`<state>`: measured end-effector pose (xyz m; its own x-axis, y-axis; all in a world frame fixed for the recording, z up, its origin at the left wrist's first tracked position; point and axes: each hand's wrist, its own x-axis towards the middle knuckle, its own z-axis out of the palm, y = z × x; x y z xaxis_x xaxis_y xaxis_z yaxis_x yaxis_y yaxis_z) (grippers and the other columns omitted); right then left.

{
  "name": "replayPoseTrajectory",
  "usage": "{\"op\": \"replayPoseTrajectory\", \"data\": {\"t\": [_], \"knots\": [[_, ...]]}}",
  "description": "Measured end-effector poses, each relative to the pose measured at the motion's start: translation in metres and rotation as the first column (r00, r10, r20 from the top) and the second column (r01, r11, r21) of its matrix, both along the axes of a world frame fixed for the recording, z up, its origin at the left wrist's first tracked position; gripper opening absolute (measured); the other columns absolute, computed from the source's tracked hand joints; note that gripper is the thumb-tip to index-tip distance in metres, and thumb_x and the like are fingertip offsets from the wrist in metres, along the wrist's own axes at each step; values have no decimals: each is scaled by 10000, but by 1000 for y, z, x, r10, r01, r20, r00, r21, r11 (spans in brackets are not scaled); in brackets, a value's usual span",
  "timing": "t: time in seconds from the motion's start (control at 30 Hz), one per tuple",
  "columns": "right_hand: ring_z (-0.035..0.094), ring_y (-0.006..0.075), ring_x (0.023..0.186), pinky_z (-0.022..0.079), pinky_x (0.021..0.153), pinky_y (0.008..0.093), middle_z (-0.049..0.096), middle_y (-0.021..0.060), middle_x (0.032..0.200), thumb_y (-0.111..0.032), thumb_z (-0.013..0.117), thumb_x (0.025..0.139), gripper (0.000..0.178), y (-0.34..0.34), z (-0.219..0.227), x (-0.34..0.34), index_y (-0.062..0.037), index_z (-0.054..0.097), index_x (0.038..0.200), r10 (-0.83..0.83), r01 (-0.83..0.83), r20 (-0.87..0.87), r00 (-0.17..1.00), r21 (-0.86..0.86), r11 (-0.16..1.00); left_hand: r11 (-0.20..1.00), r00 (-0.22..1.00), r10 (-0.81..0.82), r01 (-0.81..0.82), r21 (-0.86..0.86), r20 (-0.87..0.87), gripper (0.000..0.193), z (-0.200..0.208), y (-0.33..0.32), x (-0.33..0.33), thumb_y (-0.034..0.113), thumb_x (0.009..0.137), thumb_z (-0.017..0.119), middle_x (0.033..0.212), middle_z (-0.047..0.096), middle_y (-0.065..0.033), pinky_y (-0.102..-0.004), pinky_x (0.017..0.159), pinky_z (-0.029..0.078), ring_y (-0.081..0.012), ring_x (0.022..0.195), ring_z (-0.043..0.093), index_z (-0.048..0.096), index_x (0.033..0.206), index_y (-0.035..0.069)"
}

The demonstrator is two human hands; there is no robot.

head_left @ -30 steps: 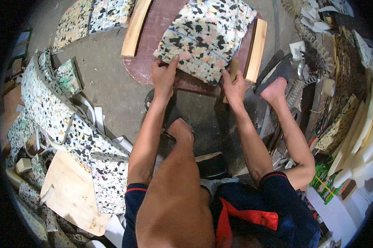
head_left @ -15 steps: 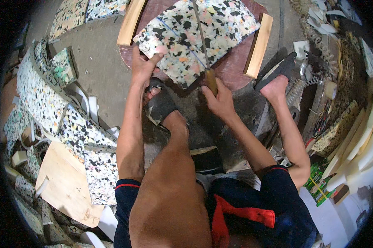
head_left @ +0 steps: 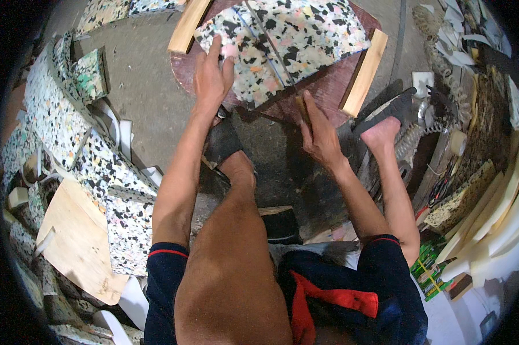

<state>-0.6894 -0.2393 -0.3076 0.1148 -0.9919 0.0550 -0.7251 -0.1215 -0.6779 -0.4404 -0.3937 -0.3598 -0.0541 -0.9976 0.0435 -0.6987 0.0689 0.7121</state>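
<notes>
A slab of speckled foam (head_left: 317, 34), white with black and coloured flecks, lies on a reddish-brown rounded board (head_left: 322, 95). A blue line crosses the foam. My left hand (head_left: 212, 77) rests on the foam's near left edge, its fingers stretched out and apart. My right hand (head_left: 322, 135) grips the wooden handle of a long-bladed knife (head_left: 271, 43), most of the handle hidden by the fingers. The thin blade reaches away across the foam, close to the blue line and meeting it near the slab's near edge.
Pale wooden strips (head_left: 365, 73) flank the board on both sides. My sandalled feet (head_left: 225, 141) are close to it. Speckled foam offcuts (head_left: 58, 98) and a thin plywood sheet (head_left: 78, 236) lie at left. White foam strips (head_left: 495, 230) and a coiled hose (head_left: 412, 135) are at right.
My left hand has shifted from gripping the foam's edge to lying on top with straighter fingers. The right hand and knife have moved slightly right, the blade tilting more to the left.
</notes>
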Motion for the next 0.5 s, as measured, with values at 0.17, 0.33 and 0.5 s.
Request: {"op": "replayPoseTrajectory", "data": {"t": [0.17,0.33,0.5], "knots": [[621,397,734,512,636,494,588,201,863,-29,632,929,717,-20,-9,0,-177,364,1578,36,-35,-54,998,7,999,996,922,75,-51,-73,380,517,9,-10,-15,346,990,621,1282,516,-321,-587,987,426,-470,1210,513,533,1463,156],[622,383,710,519,610,509,565,169,861,-119,589,979,654,-21,-8,10,-228,360,1582,30,-19,-133,991,87,996,932,906,25,132,-338,423,526,-7,-32,-26,361,1022,549,1525,410,-244,-691,1136,215,-478,1440,315,467,1479,115],[620,377,723,524,628,495,562,166,847,-101,602,968,685,-19,-6,16,-227,343,1589,13,8,-171,985,119,993,940,853,-26,198,-276,521,559,-36,-51,-26,374,1067,393,1626,345,-138,-669,1173,206,-429,1507,259,403,1534,67]]}}
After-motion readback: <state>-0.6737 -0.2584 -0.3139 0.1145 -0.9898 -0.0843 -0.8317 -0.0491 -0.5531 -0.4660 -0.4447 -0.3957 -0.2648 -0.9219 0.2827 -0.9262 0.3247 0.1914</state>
